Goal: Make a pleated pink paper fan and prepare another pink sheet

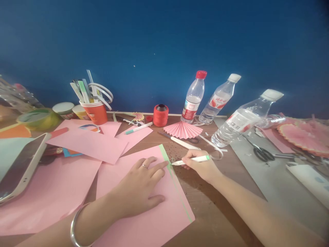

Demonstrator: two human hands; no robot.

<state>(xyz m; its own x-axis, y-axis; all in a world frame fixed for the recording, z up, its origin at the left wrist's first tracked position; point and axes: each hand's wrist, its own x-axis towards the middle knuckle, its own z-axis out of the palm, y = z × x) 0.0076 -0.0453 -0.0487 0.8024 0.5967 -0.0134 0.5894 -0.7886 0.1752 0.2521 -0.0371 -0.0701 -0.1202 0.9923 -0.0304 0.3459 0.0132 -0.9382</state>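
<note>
A pink sheet of paper lies on the brown table in front of me, with a green band coloured along part of its right edge and a thin green line below that. My left hand rests flat on the sheet, fingers spread, the index fingertip close to the green band. My right hand grips a white marker with a green end. The marker's tip meets the sheet's right edge beside my left index finger. A pink pleated paper fan sits beyond my right hand, near a white-handled knife.
Several water bottles stand at the back right. Scissors lie on a grey mat. A red spool of thread and a red cup of pens stand along the wall. More pink paper and a phone are at left.
</note>
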